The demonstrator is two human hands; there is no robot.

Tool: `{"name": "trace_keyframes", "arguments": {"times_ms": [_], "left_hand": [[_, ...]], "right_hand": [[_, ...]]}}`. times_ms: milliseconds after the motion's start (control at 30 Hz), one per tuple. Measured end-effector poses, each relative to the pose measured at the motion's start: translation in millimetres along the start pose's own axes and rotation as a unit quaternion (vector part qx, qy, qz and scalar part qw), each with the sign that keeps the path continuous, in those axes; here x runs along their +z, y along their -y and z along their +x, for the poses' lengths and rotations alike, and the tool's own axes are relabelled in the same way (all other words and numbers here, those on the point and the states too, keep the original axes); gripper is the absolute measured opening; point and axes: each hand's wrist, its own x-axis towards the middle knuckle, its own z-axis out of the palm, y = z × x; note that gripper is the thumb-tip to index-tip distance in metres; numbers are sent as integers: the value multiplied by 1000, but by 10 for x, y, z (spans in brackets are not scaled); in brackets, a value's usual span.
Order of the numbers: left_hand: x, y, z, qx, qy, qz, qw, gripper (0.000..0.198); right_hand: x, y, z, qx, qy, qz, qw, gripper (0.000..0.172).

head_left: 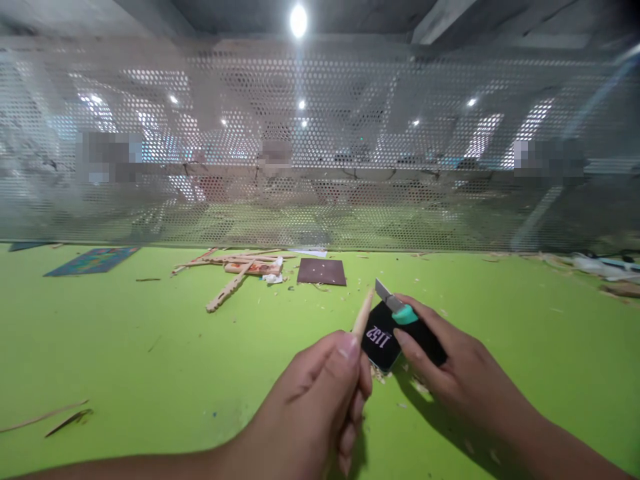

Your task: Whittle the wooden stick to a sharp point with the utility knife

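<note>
At the near middle of the green table (150, 347), the left hand (320, 393) is clenched around a thin wooden stick (362, 316). The thumb presses over the curled fingers, so only the pale upper end pokes out, leaning a little to the right. Just beside it the right hand (450, 373) grasps a black utility knife (395, 330) with a teal slider, forefinger laid along its side. The short blade (383, 291) is pushed out and points up and away, near the stick's tip but, as far as can be told, not touching it. Small shavings (380, 377) lie on the table under both hands, so some wood seems already pared off. The exposed end looks smooth and slightly narrowed, yet it is too small to tell whether it comes to a point. Most of the stick is hidden in the fist, so how much is left to trim cannot be read. Farther back, well apart from the hands, lie a heap of wooden strips (240, 267), one notched strip (227, 293) and a brown square sheet (321, 272). A colourful card (93, 260) sits far left, and two long slivers (50, 417) lie near the left edge. A perforated metal screen (320, 167) closes off the back of the table. Nothing stands between blade and stick; the left thumb, close under the tip, is the nearest thing to the cutting edge.
</note>
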Motion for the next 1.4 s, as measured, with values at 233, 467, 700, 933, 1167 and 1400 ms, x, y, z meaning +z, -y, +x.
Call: {"name": "trace_keyframes", "arguments": {"times_ms": [233,467,700,933,1167,1400], "left_hand": [[58,-169,-8,66,40,-46,996,37],[32,-165,-22,65,48,-12,997,36],[47,-191,-40,41,41,2,998,37],[23,-33,12,24,30,-60,997,32],[43,-45,39,31,-5,-33,999,55],[2,-115,1,-5,15,12,1000,53]], "right_hand": [[-18,11,29,-28,-26,-16,999,50],[-33,25,58,-24,-21,-26,999,51],[-22,12,42,-37,-33,-13,999,49],[-38,65,34,2,-21,24,999,53],[-26,141,13,33,-28,49,998,52],[-35,44,14,2,-13,17,1000,52]]}}
